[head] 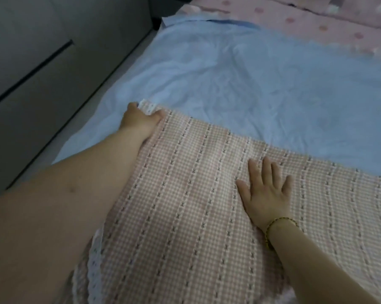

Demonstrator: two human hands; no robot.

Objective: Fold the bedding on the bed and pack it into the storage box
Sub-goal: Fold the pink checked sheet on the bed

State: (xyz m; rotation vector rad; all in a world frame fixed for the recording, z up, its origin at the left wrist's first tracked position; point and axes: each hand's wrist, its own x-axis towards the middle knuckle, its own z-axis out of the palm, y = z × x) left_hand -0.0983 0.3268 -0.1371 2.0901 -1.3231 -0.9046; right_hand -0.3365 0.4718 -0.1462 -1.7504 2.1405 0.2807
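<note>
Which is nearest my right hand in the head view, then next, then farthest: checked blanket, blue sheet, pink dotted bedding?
1. checked blanket: under the right hand, touching it.
2. blue sheet: ahead, past the blanket's far edge.
3. pink dotted bedding: far right corner, beyond the sheet.

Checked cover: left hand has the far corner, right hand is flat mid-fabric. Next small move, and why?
Probably sweep the right hand outward to the right to flatten the checked cover before folding. The left hand grips its lace corner, anchoring that side. The right hand lies flat with its fingers spread, and the stripes around it look wavy.
</note>
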